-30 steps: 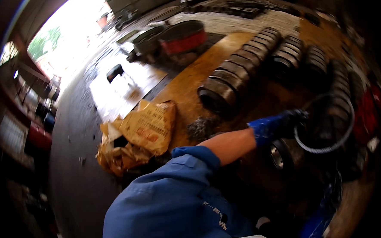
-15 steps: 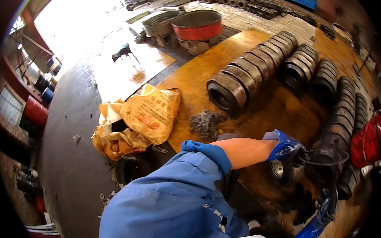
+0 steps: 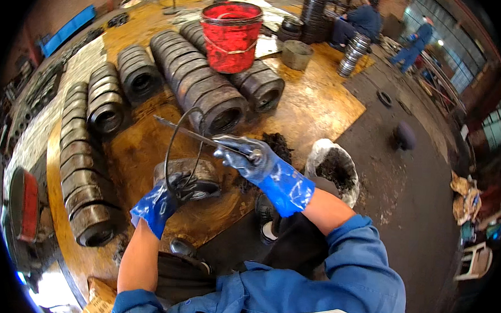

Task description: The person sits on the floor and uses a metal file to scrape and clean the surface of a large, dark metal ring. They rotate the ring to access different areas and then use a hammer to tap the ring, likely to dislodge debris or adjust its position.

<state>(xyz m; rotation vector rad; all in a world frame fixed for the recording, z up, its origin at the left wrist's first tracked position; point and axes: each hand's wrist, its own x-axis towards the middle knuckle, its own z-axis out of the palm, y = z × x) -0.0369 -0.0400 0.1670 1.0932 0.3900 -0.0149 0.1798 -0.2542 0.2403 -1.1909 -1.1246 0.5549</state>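
Note:
My left hand (image 3: pixel 158 204), in a stained blue glove, is closed on the lower edge of a thin black ring (image 3: pixel 172 145) held upright. My right hand (image 3: pixel 257 160), in a matching glove, grips a long, thin metal tool (image 3: pixel 198 135). The tool's shaft points left and crosses the ring; from this angle I cannot tell whether they touch. Behind and beneath the ring sits a round, dark metal part (image 3: pixel 207 169) on the brown floor sheet, partly hidden by my left glove.
Rows of cylindrical metal parts (image 3: pixel 200 83) lie ahead and left. A red bucket (image 3: pixel 231 45) rests on one row. At my right stands a white sack (image 3: pixel 349 161) of dark scraps, near a dark scrap pile (image 3: pixel 277 145). Two people (image 3: pixel 356 23) in blue are farther back.
The view has swung right, bringing the red bucket and sack into sight. My hands now appear side by side before me, the right one raised with the thin tool, the left still on the ring.

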